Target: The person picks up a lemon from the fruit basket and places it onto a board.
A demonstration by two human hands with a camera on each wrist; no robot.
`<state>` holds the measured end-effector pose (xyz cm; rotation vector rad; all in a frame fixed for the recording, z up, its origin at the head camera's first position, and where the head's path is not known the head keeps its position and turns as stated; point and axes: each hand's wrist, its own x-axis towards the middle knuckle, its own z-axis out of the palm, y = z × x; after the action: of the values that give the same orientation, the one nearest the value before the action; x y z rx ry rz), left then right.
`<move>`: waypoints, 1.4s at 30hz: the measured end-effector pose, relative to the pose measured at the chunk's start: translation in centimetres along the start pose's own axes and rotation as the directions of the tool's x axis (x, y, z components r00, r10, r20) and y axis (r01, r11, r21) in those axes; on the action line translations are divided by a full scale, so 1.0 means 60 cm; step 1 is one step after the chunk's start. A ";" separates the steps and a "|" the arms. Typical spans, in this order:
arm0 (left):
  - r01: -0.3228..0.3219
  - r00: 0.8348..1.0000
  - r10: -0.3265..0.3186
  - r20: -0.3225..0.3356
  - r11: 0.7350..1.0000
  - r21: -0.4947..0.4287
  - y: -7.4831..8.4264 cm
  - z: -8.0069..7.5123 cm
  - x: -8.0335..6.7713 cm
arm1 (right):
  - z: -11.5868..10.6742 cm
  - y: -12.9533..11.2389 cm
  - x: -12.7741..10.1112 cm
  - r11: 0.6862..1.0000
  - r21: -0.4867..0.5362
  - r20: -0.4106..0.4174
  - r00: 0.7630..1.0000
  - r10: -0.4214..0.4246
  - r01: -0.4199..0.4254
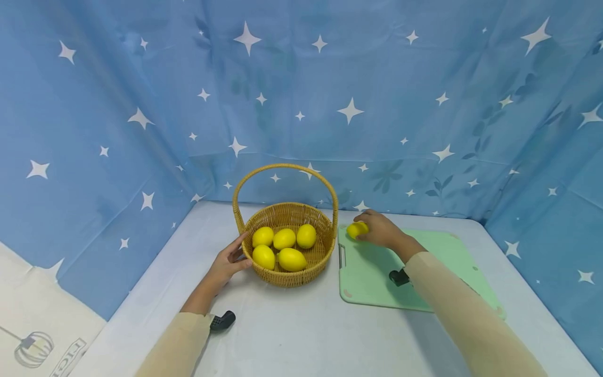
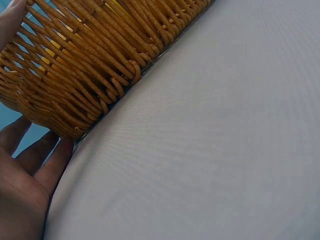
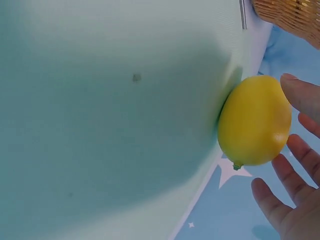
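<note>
A round wicker basket [image 1: 325, 256] with a tall arched handle holds several yellow lemons [image 1: 292, 259]. My left hand [image 1: 229, 264] rests against the basket's left side, thumb towards the front and fingers spread along the wall. In the left wrist view, the fingertips [image 2: 62, 150] touch the lower weave and the fingers are fairly straight. A single lemon [image 3: 255, 120] lies on the far left corner of a pale green cutting board [image 1: 377, 283]. Around it is my right hand [image 1: 379, 229], its thumb and fingers loosely spread at the lemon's edge in the right wrist view.
White cloth covers the table [image 1: 282, 335]. Blue curtains [image 1: 301, 94] with white stars hang behind it and along both sides. The board's metal-edged handle slot [image 1: 342, 256] faces the basket, a narrow gap away. Black wrist devices [image 1: 222, 321] stick out at both cuffs.
</note>
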<state>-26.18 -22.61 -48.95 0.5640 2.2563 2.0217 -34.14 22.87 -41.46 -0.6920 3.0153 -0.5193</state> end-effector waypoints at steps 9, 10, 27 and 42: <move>0.024 1.000 -0.024 0.011 1.000 0.001 0.005 0.001 0.002 | -0.013 -0.015 -0.029 0.994 -0.047 -0.007 0.995 -0.098 0.097; 0.023 1.000 -0.023 0.010 1.000 -0.004 -0.001 -0.001 0.004 | -0.016 -0.020 -0.033 0.993 -0.050 -0.003 0.994 -0.109 0.108; -0.001 1.000 0.001 -0.012 1.000 0.022 -0.004 0.001 0.001 | -0.024 -0.145 -0.071 0.943 -0.073 0.058 0.945 -0.322 0.325; 0.029 0.999 -0.028 -0.024 0.999 0.013 0.001 0.002 0.001 | -0.015 -0.215 -0.044 0.922 -0.033 0.091 0.920 -0.381 0.386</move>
<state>-26.20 -22.46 -48.91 0.5085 2.2797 2.0118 -26.36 13.38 -36.66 -1.2884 2.8276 -0.4045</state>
